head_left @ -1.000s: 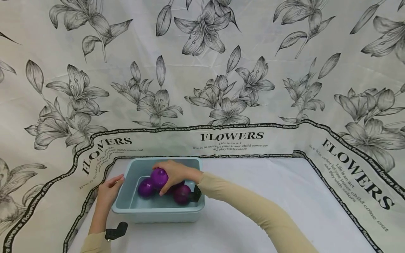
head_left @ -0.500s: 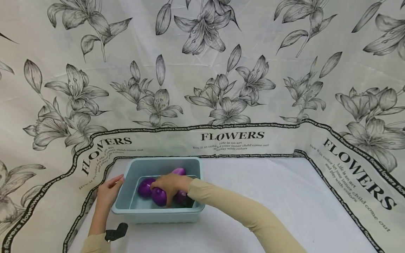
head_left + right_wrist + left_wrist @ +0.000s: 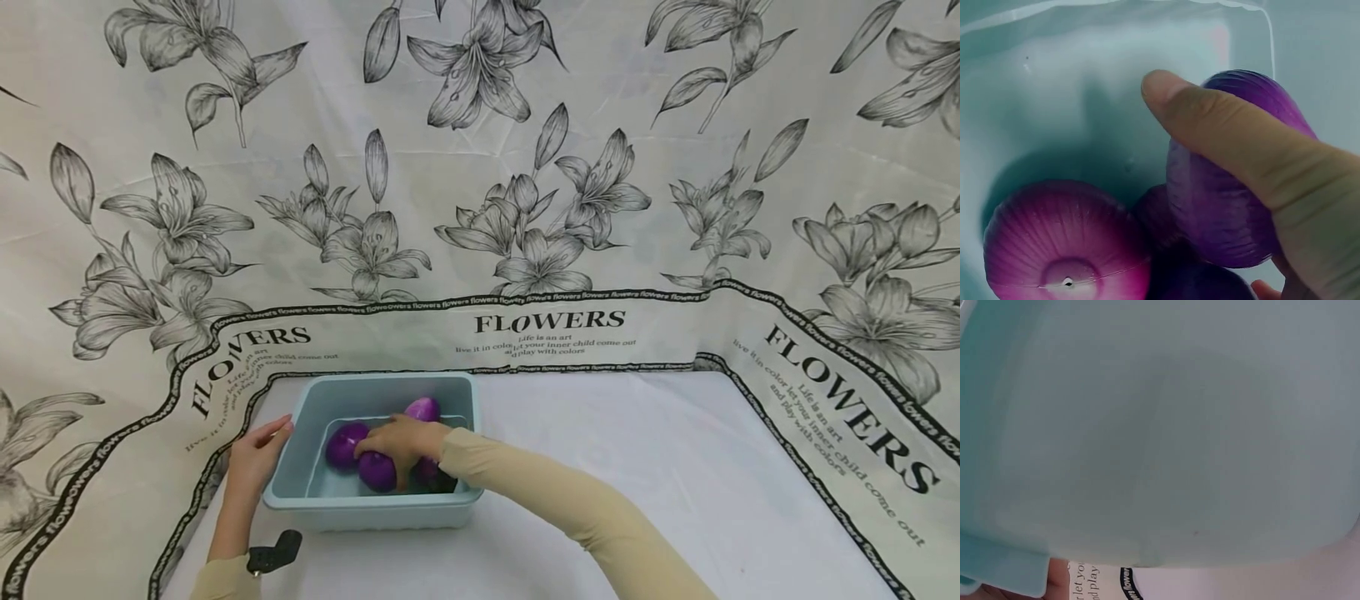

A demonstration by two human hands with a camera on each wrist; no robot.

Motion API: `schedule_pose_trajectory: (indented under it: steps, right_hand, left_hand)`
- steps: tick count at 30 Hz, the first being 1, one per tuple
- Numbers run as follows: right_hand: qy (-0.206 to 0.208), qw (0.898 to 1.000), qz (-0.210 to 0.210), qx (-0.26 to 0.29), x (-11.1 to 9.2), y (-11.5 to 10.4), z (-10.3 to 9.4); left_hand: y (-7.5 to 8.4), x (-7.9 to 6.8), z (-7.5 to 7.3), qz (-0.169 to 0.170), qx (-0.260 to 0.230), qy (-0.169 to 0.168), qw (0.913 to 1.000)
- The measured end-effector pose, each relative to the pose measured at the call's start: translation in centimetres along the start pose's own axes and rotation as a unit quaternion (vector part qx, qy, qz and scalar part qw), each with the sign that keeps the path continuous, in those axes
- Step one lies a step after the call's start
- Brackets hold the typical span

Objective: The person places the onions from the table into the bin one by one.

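In the head view a light blue plastic bin (image 3: pixel 375 502) holds several glossy purple onions. My right hand (image 3: pixel 401 440) reaches into it and grips one onion (image 3: pixel 377 473) low at the front middle. The right wrist view shows my thumb (image 3: pixel 1210 119) lying across that onion's side. Left of it rests another onion (image 3: pixel 345 446), and behind my hand lies a paler one (image 3: pixel 422 408). A reddish-purple onion (image 3: pixel 1066 234) sits close by in the right wrist view. My left hand (image 3: pixel 253 457) holds the bin's left rim; the bin's outer wall (image 3: pixel 1179 450) fills the left wrist view, hiding most of its fingers.
The bin stands on a white-covered table (image 3: pixel 600 450), whose surface stretches off to the right. A floral-printed cloth (image 3: pixel 555 333) rises behind and at both sides. A black wrist device (image 3: pixel 275 552) sits on my left wrist.
My right hand has lowered its onion from above the others to the front of the bin. The paler onion behind has come into view. My left hand stays at the rim.
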State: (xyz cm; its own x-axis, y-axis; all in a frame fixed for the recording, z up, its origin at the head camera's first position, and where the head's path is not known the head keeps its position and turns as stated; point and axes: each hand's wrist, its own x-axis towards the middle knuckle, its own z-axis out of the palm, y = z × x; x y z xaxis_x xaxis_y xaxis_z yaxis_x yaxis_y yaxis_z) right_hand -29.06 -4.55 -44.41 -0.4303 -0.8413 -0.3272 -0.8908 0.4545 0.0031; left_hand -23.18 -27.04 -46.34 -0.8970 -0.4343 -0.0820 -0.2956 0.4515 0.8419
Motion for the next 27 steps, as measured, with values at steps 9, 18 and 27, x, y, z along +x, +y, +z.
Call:
schedule_pose_trajectory:
  steps: [9, 18, 27]
  right_hand:
    - [0.028, 0.999, -0.012, 0.021, -0.5, 0.8, -0.1]
    - [0.096, 0.983, -0.004, 0.153, -3.1, 3.4, -3.5]
    - [0.273, 0.941, 0.073, 0.184, -9.1, 5.2, -3.7]
  left_hand:
    - [0.2, -0.2, 0.0, 0.013, 0.012, 0.005, 0.9998]
    - [0.1, -0.6, 0.0, 0.008, 0.021, 0.016, 0.9996]
    - [0.2, -1.0, 0.0, 0.048, 0.048, 0.043, 0.9967]
